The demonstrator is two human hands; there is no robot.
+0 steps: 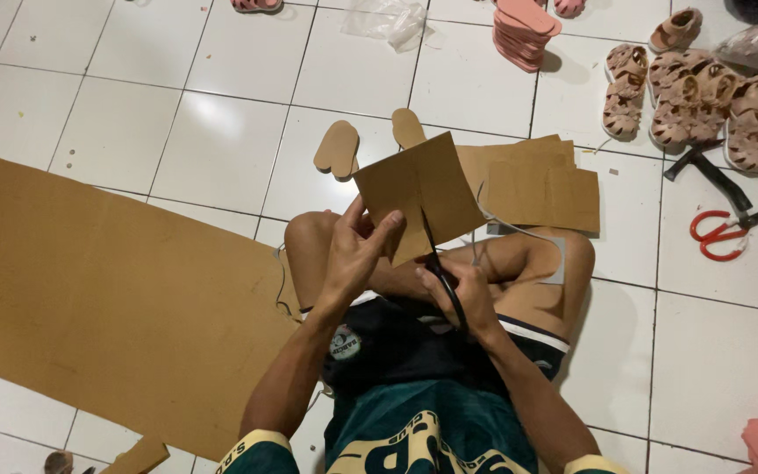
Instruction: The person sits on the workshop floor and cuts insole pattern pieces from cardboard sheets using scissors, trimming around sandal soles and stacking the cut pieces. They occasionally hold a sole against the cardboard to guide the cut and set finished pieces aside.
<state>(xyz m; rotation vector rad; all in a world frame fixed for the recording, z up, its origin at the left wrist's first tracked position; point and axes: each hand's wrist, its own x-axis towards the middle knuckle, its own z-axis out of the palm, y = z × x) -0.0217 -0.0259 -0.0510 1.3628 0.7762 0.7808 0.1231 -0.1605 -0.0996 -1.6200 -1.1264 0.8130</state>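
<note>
Glossy white floor tiles [116, 132] carry a broad, matte brown cardboard sheet [107, 298] along their left edge. Above the crossed legs, the left hand [357, 254] pinches a smaller, stiff cardboard rectangle [418, 193], fingers closed on its lower edge. The right hand [462, 294] is curled through black scissors [439, 263], thin blades biting into the rectangle.

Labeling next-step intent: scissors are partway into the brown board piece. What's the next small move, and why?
Probably close the black scissors and run the cut further up. The right hand has the blades entered at the lower edge of the brown board piece, the left hand grips its left edge, and most of the piece above the blades looks uncut.
</note>
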